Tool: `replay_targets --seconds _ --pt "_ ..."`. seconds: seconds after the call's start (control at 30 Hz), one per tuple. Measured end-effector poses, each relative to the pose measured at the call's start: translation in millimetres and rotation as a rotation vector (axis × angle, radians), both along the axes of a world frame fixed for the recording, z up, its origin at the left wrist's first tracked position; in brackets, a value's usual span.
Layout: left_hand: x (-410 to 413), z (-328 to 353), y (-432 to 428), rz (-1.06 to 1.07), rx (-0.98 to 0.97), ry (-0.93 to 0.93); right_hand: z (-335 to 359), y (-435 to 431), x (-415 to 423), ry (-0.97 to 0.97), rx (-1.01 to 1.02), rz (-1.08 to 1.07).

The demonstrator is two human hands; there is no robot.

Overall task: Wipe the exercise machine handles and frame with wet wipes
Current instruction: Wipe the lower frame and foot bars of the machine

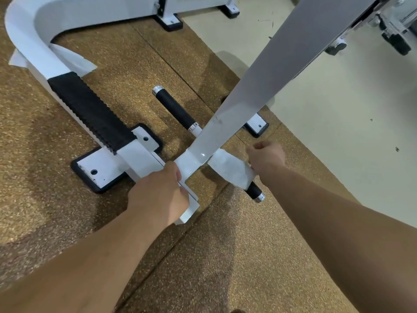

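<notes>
A white lever arm (259, 86) of the exercise machine slants down from the upper right to a cross bar with two black grip handles. The far handle (174, 108) is bare. A white wet wipe (230, 169) is draped over the near handle (255, 192), whose chrome-capped end sticks out below it. My right hand (266, 155) pinches the wipe's upper right edge. My left hand (159, 195) grips the white bracket (188, 170) at the lever's lower end.
The white base frame (29, 41) curves along the left with a black ribbed foot pad (90, 114) and bolted foot plates (97, 170). Brown speckled rubber matting (203, 256) covers the floor, pale concrete (338, 120) at right. More machine parts (397, 30) sit upper right.
</notes>
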State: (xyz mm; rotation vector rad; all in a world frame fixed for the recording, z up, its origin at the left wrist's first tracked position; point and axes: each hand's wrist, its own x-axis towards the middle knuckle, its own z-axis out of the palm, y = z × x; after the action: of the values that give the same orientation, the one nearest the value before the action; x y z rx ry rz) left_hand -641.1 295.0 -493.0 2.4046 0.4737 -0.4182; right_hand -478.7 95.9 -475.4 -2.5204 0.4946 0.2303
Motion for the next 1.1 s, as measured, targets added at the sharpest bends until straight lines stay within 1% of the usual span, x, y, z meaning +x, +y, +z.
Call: replay_targets --seconds 0.03,0.1,0.17,0.2,0.27,0.4,0.47,0.57,0.6,0.67,0.73,0.77,0.8,0.83,0.87,0.9,0.93,1.0,1.03,1.07,1.1 --pt "0 0 0 -0.002 0.004 -0.003 0 5 -3 -0.028 0.05 0.025" --pt "2 0 0 -0.007 0.008 -0.003 -1 17 -15 -0.01 0.09 0.2" --pt "4 0 1 -0.001 0.007 0.005 -6 28 -29 0.152 0.026 0.452" --pt "5 1 1 0.0 0.008 0.009 -7 31 -34 0.226 -0.007 0.53" --pt "6 2 1 -0.002 0.009 0.014 -8 34 -38 0.254 -0.048 0.57" --pt "10 1 1 -0.007 0.002 0.04 -15 27 -38 0.165 -0.091 0.592" --pt "13 2 3 0.011 -0.026 0.067 -22 21 -46 0.081 -0.208 0.668" --pt "15 3 5 0.025 -0.048 0.07 -35 8 -61 -0.079 -0.475 0.778" --pt "15 3 5 0.026 -0.048 0.065 -38 6 -65 -0.101 -0.534 0.791" --pt "14 2 6 0.032 -0.06 0.056 -41 5 -69 -0.12 -0.572 0.776" --pt "15 1 6 0.036 -0.067 0.046 -39 8 -63 -0.089 -0.544 0.749" --pt "15 0 7 0.039 -0.072 0.042 -34 10 -55 -0.021 -0.497 0.741" --pt "15 0 7 0.042 -0.079 0.038 -27 13 -47 0.076 -0.384 0.727" --pt "15 0 8 0.045 -0.086 0.038 -20 14 -40 0.183 -0.202 0.68" --pt "15 0 8 0.05 -0.094 0.04 -15 15 -33 0.291 -0.004 0.601" --pt "15 -1 8 0.055 -0.103 0.045 -10 14 -28 0.393 0.15 0.5" --pt "16 -1 9 0.062 -0.116 0.049 -6 13 -23 0.472 0.245 0.402" --pt "17 -2 10 0.075 -0.141 0.052 -2 15 -17 0.556 0.296 0.319" --pt "18 -3 11 0.08 -0.15 0.051 -4 17 -17 0.54 0.294 0.293" --pt "18 -3 11 0.08 -0.153 0.051 -7 21 -19 0.465 0.259 0.276" --pt "19 -2 11 0.077 -0.149 0.055 -12 24 -26 0.33 0.142 0.307"
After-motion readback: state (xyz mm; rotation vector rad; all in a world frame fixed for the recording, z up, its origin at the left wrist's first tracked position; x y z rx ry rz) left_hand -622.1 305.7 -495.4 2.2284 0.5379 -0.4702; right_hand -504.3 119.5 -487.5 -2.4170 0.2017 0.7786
